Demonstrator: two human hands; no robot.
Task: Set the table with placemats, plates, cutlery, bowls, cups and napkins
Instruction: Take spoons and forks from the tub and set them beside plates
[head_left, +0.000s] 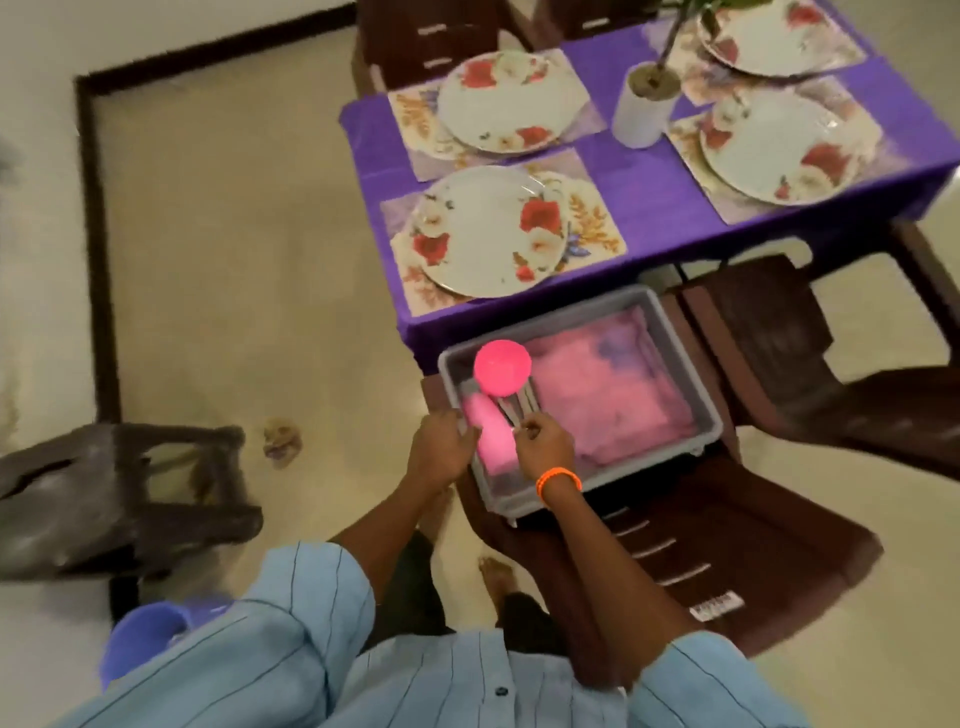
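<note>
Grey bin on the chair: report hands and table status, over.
Both hands in the grey bin: right hand pinches cutlery, left hand touches pink cups. Four plates on placemats. Nothing blocking.

Four flowery plates (488, 231) on placemats (592, 223) on purple tabletop (639, 176). Grey bin (691, 384) on brown chair (727, 561), pink cups (502, 371) and cloth (608, 395) inside. Right hand (543, 447) pinching cutlery (519, 402); left hand (441, 447) touching a cup.
</note>
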